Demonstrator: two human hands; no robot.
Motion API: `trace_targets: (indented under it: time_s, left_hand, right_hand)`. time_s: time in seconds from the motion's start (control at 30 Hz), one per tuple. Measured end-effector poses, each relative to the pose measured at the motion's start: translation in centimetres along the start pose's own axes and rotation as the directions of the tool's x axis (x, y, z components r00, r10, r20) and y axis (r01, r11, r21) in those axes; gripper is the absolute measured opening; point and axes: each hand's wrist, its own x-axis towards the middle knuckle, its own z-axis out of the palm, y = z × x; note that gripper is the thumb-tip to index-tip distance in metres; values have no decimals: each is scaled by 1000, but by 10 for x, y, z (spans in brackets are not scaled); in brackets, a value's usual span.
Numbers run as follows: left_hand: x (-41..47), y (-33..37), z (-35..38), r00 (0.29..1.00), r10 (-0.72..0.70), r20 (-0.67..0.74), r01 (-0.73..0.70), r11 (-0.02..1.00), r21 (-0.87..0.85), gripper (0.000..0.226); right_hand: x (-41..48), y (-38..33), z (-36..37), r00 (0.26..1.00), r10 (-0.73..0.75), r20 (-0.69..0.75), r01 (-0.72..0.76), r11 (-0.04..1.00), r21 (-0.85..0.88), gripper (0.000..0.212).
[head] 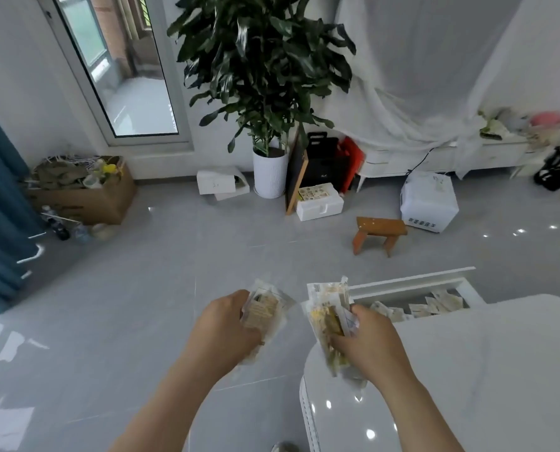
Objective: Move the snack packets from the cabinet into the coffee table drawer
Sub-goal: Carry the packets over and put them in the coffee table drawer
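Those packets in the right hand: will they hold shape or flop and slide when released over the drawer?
Probably floppy: the packets bend and fan out of the right hand. Their glossy clear wrap looks slippery, so the bundle may slide apart. Likely light; one hand holds several.

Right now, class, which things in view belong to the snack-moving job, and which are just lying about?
Job: left hand and right hand, each holding snack packets; open drawer holding more; coffee table.
Lying about: potted plant, wooden stool, cardboard box.
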Motion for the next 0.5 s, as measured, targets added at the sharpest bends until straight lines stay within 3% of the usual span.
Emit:
trace_targets:
  time_s: [0.5]
  left_hand:
    - [191,68,24,984,98,149,-112,990,88,15]
  right_hand:
    - [151,21,-24,976,203,-83,-195,976,97,13]
